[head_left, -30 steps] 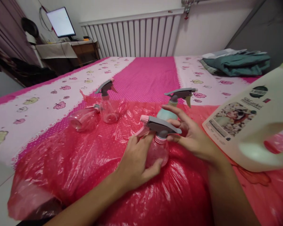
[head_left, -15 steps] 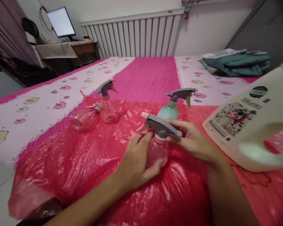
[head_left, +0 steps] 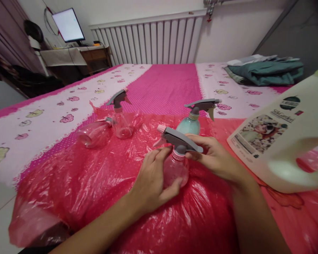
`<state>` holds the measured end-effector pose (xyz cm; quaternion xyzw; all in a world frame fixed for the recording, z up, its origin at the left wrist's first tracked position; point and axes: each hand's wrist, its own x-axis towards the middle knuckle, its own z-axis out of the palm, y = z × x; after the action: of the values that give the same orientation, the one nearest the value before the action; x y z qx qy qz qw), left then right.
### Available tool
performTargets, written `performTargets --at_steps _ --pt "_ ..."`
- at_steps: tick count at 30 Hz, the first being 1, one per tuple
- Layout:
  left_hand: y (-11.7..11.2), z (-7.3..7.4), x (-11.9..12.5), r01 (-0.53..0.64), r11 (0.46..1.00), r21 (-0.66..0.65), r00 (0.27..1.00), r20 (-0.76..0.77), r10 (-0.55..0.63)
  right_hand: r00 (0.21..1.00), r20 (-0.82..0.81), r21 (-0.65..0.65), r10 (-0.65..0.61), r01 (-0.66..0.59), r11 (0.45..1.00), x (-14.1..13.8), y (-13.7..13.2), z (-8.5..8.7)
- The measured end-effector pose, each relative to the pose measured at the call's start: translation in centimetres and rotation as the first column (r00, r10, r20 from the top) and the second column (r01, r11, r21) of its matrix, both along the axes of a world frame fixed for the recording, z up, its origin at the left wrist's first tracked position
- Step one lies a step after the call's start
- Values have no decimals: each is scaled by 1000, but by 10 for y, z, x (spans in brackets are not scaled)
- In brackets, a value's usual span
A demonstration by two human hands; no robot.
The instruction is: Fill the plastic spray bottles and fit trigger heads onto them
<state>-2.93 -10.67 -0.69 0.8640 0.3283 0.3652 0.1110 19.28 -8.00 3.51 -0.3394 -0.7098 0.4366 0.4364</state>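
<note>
A small pink spray bottle (head_left: 176,169) with a grey trigger head (head_left: 178,139) stands on a red plastic sheet (head_left: 95,176) over the bed. My left hand (head_left: 151,183) wraps round the bottle's body from the left. My right hand (head_left: 214,157) grips the trigger head and collar from the right, fingers closed on it. Just behind stands a pale teal spray bottle (head_left: 192,123) with a grey trigger.
Another pink spray bottle (head_left: 121,121) stands further left, with a pink bottle body (head_left: 94,133) lying beside it. A large white detergent jug (head_left: 283,141) fills the near right. Folded green clothes (head_left: 265,70) lie at the far right. A radiator and a desk with a monitor stand behind the bed.
My right hand has closed from spread fingers onto the grey trigger head, and the head has tilted slightly. My left hand's fingers have curled tighter at the neck.
</note>
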Motion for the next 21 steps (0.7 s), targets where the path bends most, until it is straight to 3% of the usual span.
performTargets --at_steps 21 --pt "-4 -2 2 9 1000 22 998 64 -11 999 -39 -59 38 -40 997 -7 -5 1"
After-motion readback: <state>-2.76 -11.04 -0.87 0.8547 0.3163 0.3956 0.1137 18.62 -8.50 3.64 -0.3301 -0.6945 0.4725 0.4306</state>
